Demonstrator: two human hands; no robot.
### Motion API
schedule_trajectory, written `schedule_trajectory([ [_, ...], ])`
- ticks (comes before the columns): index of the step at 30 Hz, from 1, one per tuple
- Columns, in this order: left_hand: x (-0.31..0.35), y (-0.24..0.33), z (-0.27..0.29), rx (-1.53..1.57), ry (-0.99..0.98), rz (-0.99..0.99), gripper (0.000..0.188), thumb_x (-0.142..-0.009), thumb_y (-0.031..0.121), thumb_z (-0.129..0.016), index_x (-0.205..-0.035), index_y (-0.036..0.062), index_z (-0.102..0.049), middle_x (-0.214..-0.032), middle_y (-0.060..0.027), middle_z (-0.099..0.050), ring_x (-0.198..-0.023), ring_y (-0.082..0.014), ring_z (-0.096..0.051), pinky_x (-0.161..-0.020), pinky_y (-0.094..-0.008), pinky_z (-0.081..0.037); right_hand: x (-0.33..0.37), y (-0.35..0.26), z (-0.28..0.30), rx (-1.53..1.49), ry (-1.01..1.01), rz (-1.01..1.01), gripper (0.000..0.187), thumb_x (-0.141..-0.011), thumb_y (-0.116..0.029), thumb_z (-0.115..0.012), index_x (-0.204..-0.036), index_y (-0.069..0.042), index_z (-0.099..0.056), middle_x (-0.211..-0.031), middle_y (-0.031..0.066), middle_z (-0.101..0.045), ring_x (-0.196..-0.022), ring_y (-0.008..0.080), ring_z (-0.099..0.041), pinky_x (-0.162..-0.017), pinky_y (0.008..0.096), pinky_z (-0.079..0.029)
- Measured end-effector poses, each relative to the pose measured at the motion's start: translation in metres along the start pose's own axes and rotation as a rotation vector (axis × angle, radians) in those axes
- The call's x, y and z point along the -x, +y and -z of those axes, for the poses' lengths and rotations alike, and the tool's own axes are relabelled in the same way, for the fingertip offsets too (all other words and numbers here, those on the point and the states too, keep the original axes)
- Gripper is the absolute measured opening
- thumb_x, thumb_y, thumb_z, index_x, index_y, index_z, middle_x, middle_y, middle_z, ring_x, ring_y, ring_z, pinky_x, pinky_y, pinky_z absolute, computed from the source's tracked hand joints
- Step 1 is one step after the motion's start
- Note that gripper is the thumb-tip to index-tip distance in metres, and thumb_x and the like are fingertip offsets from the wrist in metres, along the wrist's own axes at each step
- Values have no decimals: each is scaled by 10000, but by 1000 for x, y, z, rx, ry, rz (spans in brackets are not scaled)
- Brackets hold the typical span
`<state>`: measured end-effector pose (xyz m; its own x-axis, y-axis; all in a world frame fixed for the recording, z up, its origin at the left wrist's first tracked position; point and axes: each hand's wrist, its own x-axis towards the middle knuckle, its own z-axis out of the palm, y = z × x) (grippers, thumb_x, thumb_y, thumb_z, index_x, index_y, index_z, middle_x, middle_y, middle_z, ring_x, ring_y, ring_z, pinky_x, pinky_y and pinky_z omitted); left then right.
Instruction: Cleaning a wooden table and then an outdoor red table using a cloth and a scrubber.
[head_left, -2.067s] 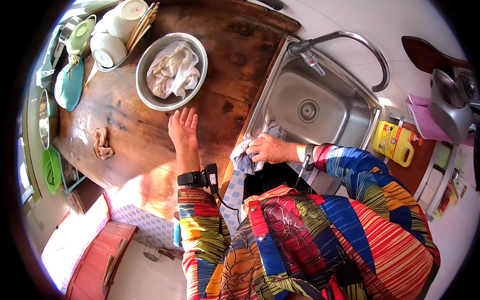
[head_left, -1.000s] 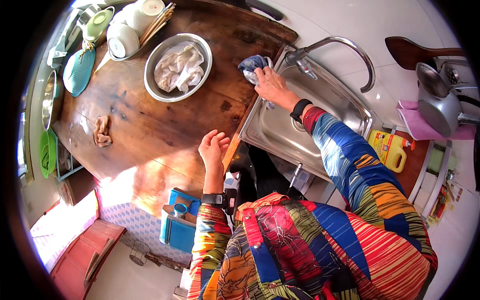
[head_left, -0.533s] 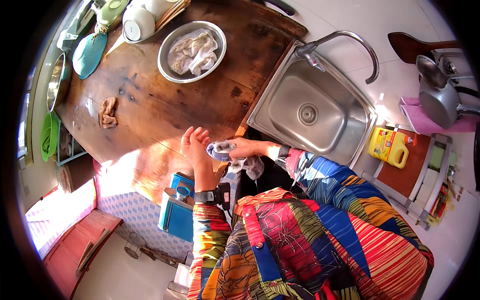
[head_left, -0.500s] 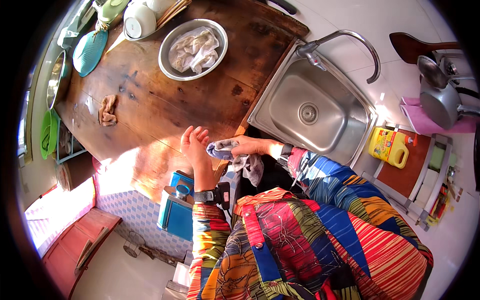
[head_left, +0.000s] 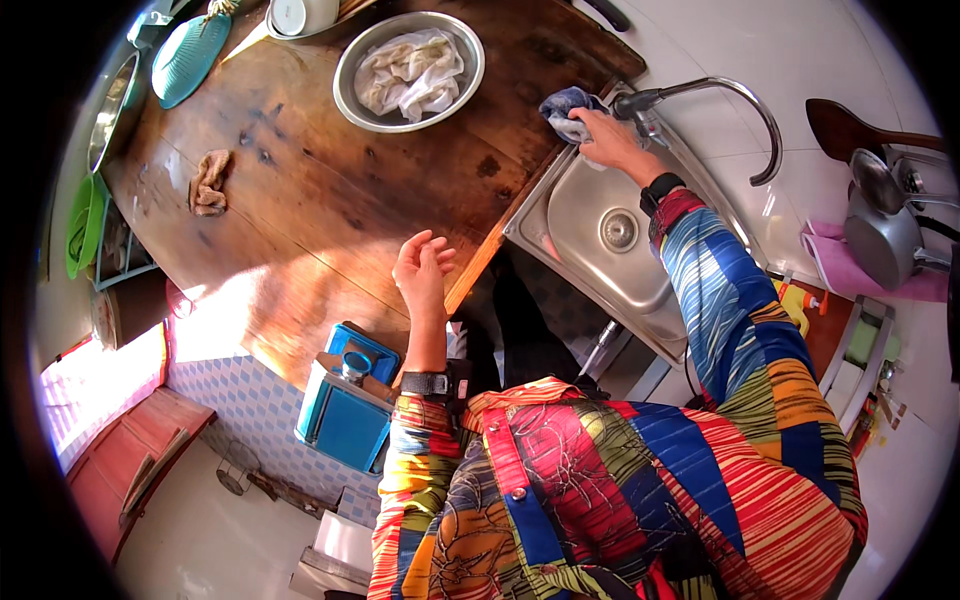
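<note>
My right hand is closed on a crumpled blue-and-grey cloth, up where the table meets the sink, near the foot of the tap. My left hand has nothing in it; its fingers are loosely bent and a little apart, over the table's edge. The brown wooden table has dark spots and a bright patch of sun. Beside it sits a shiny steel sink with a curved silver tap, next to a white tiled wall. I count one sink, one tap, one round metal bowl and one small, wrinkled brown rag. A white cloth heap fills the bowl; I can't tell how many pieces it has.
</note>
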<state>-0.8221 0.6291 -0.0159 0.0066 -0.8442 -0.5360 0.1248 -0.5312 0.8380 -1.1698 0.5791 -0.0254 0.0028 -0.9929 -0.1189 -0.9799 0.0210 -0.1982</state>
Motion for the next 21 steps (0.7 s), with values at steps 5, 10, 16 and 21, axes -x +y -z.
schedule_trajectory([
  [5, -4, -2, -1, -22, 26, 28, 207, -881, 60, -501, -1068, -6, -561, -924, -118, -644, -729, -174, -648, -581, -223, -514, 7, -30, -11, -91, -15, 48, 410, -725, -144, -562, -1113, -87, -445, -963, 182, -557, -883, 373, -570, -736, 483, -451],
  [10, -4, 3, -2, -1, 30, 37, 217, -896, 26, -441, -1080, -29, -541, -921, -132, -640, -699, -161, -642, -564, -223, -508, 28, -77, -27, -195, -25, 81, 377, -728, -146, -581, -1075, -82, -449, -945, 183, -552, -847, 389, -573, -707, 476, -459],
  [16, -6, 3, 8, 7, 77, -13, 221, -899, 32, -441, -1094, -22, -530, -929, -119, -630, -690, -147, -627, -550, -228, -501, 74, -168, -47, -533, -194, 100, 322, -718, -194, -608, -980, -58, -480, -917, 196, -591, -873, 392, -571, -708, 471, -449],
  [21, -4, 1, 27, -107, 172, -142, 254, -906, 74, -460, -1139, -10, -517, -974, -126, -617, -812, -148, -607, -644, -221, -483, 91, -205, -32, -1673, -691, -208, 330, -755, -172, -564, -1020, 24, -593, -860, 15, -598, -819, 91, -538, -746, 243, -440],
])
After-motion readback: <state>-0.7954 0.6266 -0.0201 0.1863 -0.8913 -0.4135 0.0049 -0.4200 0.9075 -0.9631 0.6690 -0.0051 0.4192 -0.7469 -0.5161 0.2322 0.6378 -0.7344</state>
